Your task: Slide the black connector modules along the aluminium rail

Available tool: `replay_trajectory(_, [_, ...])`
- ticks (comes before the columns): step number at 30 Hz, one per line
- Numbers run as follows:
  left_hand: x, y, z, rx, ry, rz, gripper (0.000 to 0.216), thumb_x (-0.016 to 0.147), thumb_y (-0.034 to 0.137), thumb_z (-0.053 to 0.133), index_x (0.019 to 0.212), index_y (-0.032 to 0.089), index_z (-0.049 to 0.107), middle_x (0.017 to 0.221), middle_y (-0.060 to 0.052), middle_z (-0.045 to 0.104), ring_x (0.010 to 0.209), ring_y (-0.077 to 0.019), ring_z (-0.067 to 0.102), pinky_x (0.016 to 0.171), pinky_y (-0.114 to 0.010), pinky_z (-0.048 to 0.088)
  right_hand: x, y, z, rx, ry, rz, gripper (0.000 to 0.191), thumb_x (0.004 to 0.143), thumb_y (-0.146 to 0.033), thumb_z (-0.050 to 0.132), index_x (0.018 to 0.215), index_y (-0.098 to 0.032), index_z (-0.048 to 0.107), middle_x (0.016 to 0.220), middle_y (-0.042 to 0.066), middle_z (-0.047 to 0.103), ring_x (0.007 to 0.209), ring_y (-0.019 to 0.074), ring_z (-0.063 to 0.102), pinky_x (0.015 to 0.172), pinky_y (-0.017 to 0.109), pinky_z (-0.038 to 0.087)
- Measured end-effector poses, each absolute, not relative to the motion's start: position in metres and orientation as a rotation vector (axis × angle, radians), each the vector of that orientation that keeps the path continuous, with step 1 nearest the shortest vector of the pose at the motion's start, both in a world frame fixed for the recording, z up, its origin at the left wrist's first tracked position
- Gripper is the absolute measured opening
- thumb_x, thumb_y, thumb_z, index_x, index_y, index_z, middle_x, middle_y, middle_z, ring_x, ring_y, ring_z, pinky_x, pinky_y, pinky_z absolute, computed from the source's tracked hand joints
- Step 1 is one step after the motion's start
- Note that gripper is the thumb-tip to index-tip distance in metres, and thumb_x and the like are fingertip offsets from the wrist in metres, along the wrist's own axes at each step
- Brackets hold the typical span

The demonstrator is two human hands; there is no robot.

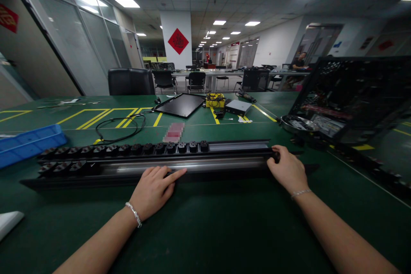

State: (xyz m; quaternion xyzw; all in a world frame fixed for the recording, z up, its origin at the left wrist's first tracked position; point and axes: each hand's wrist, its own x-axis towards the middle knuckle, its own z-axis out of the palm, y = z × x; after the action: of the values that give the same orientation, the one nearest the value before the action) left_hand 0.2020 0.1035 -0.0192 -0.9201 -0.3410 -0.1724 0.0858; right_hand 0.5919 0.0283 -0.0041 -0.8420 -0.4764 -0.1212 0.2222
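Two long black metal channels lie side by side across the bench. The near channel (224, 167) has a shiny inside and a few black sockets (78, 166) at its left end. More black sockets (147, 148) line the far channel (239, 146) from its left end to past the middle. My left hand (157, 188) is closed over the near channel's front edge, one finger stretched along it. At the right end of the near channel, my right hand (287, 169) pinches a small black part (275, 155), probably a socket, mostly hidden by the fingers.
A blue tray (32, 143) stands at the left, near a coiled black cable (120, 126). Farther back are a black panel (180, 105), a yellow box (215, 100) and a grey box (238, 107). An open black case (353, 98) and a metal bowl (298, 125) stand right.
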Motion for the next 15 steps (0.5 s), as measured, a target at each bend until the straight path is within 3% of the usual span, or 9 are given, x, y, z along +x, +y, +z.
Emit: replay_trajectory(15, [0.2026, 0.1030, -0.0185, -2.754, -1.035, -0.500, 0.050, 0.088, 0.022, 0.044, 0.135, 0.038, 0.039, 0.093, -0.002, 0.058, 0.084, -0.0178, 0.053, 0.077, -0.035, 0.039, 0.5895, 0.0279, -0.0024, -2.318, -1.321, -0.337, 0.041, 0.076, -0.028, 0.043, 0.114, -0.017, 0.052, 0.102, 0.011, 0.065, 0.096, 0.0274, 0.058, 0.084, 0.040, 0.041])
